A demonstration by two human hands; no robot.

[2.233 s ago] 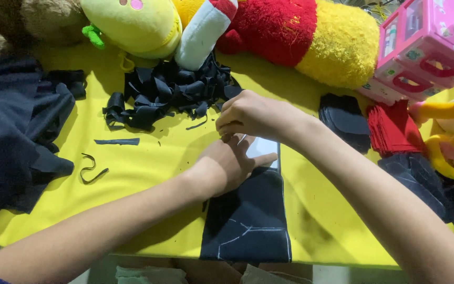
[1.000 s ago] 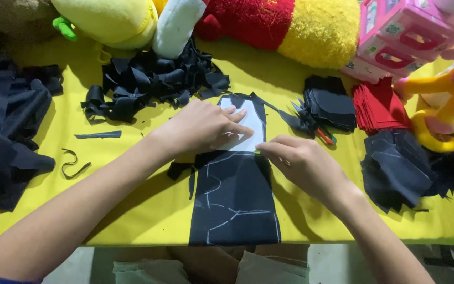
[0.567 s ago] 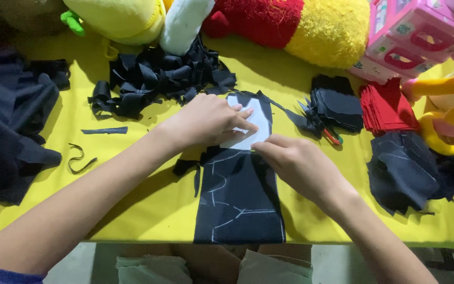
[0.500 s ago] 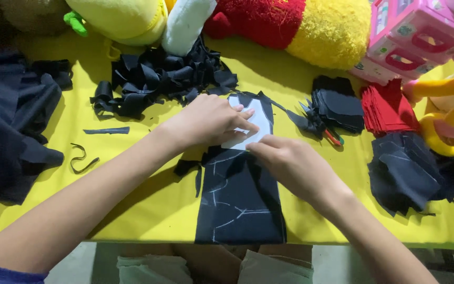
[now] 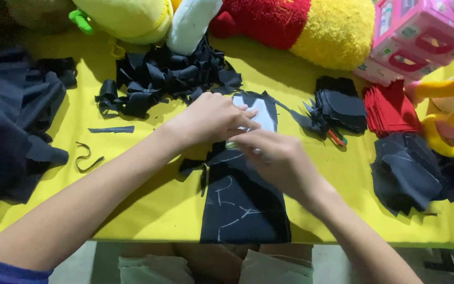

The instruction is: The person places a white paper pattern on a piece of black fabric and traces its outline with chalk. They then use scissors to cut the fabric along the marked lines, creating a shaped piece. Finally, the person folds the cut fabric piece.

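Right now both hands meet over the far end of the black fabric strip, long axis 6-to-12 on the yellow worktop: left hand flat on the white template, right hand blurred, grip unclear.

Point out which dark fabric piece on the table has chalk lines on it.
The long dark strip under both hands, hanging over the near table edge, bears pale lines; the scrap pile shows none.

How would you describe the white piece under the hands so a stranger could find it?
On the yellow table, a long black cloth strip with chalk lines runs away from the near edge. At its far end, under the left hand, lies the white template: the only pale flat piece among black scraps.
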